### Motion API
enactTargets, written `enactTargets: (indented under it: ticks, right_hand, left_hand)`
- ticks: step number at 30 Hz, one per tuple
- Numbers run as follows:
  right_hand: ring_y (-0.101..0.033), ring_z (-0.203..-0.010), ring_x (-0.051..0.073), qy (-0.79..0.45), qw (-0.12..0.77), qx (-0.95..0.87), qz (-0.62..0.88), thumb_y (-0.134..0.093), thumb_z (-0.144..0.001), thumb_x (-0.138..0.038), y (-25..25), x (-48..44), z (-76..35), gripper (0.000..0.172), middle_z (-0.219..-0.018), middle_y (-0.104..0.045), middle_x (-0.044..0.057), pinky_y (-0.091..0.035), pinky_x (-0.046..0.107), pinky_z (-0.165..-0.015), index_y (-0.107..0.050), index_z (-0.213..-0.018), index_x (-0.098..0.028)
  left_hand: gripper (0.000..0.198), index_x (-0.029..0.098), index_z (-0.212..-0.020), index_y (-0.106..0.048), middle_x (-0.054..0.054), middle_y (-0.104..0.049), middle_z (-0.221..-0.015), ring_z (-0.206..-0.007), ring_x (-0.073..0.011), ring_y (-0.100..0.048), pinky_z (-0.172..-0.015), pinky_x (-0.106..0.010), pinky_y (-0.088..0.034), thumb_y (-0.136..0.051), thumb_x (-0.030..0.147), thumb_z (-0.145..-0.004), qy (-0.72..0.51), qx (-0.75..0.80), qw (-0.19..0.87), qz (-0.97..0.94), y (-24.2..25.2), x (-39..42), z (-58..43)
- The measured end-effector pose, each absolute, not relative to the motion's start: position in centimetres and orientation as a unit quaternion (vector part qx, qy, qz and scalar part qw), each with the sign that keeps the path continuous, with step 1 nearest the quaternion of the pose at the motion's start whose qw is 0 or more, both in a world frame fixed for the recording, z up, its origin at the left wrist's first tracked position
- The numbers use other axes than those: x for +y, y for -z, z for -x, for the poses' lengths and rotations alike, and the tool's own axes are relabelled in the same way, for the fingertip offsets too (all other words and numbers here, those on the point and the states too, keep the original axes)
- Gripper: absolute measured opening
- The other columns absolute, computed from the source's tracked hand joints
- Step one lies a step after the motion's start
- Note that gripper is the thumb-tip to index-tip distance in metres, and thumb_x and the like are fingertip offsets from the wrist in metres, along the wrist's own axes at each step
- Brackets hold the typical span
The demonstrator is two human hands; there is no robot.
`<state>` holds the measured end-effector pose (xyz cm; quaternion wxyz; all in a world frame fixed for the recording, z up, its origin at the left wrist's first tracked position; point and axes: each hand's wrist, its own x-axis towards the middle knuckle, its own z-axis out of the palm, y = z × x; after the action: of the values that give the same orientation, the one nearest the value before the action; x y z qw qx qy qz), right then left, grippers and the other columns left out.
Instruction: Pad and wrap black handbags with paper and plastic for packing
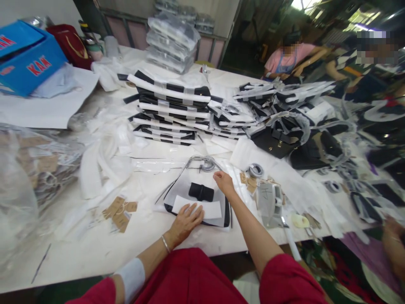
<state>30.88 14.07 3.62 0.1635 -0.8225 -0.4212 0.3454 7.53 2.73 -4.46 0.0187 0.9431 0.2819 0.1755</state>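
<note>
A handbag (180,192) lies flat before me, covered in greyish wrapping with black edges at its lower corners. Across its lower part sits a white foam strip (211,210), and my left hand (187,221) rests on it, fingers stretched out. Above the strip is a black bow-like piece (201,192). My right hand (224,183) hovers at the bag's upper right with thumb and fingers pinched together; whether anything thin is between them is hidden. Close to it, a coiled grey wrapped strap (207,164) lies at the bag's top.
Wrapped bags are stacked (174,105) behind. A tape dispenser (268,202), a knife-like tool (291,240) and another coil (255,170) lie right. Brown tags (121,213) and foam sheets (104,164) are left, a blue box (34,59) far left. Co-workers (292,59) sit across.
</note>
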Motion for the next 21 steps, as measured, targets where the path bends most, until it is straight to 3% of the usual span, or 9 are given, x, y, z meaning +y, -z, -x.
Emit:
enactTargets:
  ticks: [4, 7, 10, 14, 17, 21]
  right_hand:
    - [-0.056, -0.121, 0.036, -0.291, 0.097, -0.387, 0.87, -0.078, -0.062, -0.02, 0.1, 16.6, -31.3, 0.05, -0.119, -0.064, 0.021, -0.043, 0.046, -0.102, -0.061, -0.108, -0.012]
    - [-0.053, -0.123, 0.038, -0.267, 0.07, -0.373, 0.886, -0.081, -0.058, -0.022, 2.1, 16.7, -31.2, 0.068, -0.127, -0.058, 0.026, -0.042, 0.047, -0.102, -0.054, -0.119, -0.01]
    - [-0.061, -0.113, 0.031, -0.276, 0.06, -0.369, 0.885, -0.077, -0.063, -0.024, 3.3, 16.7, -31.6, 0.061, -0.117, -0.065, 0.018, -0.047, 0.041, -0.095, -0.054, -0.119, -0.015]
    - [-0.066, -0.103, 0.026, -0.296, 0.057, -0.372, 0.878, -0.074, -0.064, -0.022, 3.9, 16.8, -32.7, 0.043, -0.103, -0.07, 0.009, -0.05, 0.034, -0.088, -0.06, -0.105, -0.019]
    - [-0.066, -0.106, 0.03, -0.291, 0.054, -0.365, 0.883, -0.078, -0.061, -0.024, 3.8, 16.8, -33.2, 0.043, -0.104, -0.07, 0.014, -0.05, 0.038, -0.09, -0.062, -0.1, -0.016]
    - [-0.063, -0.111, 0.033, -0.266, 0.078, -0.355, 0.893, -0.082, -0.059, -0.029, 4.2, 17.0, -32.8, 0.064, -0.116, -0.065, 0.022, -0.05, 0.042, -0.091, -0.056, -0.115, -0.013]
  left_hand:
    - [0.048, 0.031, -0.144, -0.042, -0.005, -0.052, -0.144, -0.131, -0.0249, -0.048, -0.106, -0.045, -0.038, -0.043, 0.019, -0.098, -0.165, 0.275, 0.03, -0.947, 4.3, 2.9, -7.3]
    - [0.057, 0.037, -0.149, -0.033, -0.002, -0.051, -0.145, -0.131, -0.0259, -0.048, -0.107, -0.046, -0.037, -0.045, 0.018, -0.096, -0.15, 0.275, 0.047, -0.949, 4.2, 3.0, -7.2]
    - [0.06, 0.038, -0.149, -0.032, -0.002, -0.049, -0.147, -0.131, -0.0265, -0.047, -0.108, -0.047, -0.036, -0.047, 0.018, -0.095, -0.143, 0.275, 0.06, -0.949, 4.3, 3.0, -7.3]
    - [0.058, 0.04, -0.148, -0.034, -0.003, -0.049, -0.147, -0.132, -0.0268, -0.047, -0.108, -0.047, -0.036, -0.048, 0.02, -0.096, -0.141, 0.279, 0.068, -0.947, 4.5, 2.9, -7.3]
    - [0.059, 0.04, -0.148, -0.034, -0.003, -0.049, -0.147, -0.132, -0.0267, -0.046, -0.109, -0.047, -0.036, -0.049, 0.02, -0.095, -0.138, 0.278, 0.063, -0.949, 4.5, 3.0, -7.3]
    - [0.054, 0.04, -0.147, -0.036, -0.002, -0.05, -0.146, -0.131, -0.0261, -0.046, -0.108, -0.046, -0.037, -0.048, 0.024, -0.096, -0.155, 0.275, 0.047, -0.948, 4.8, 3.1, -7.3]
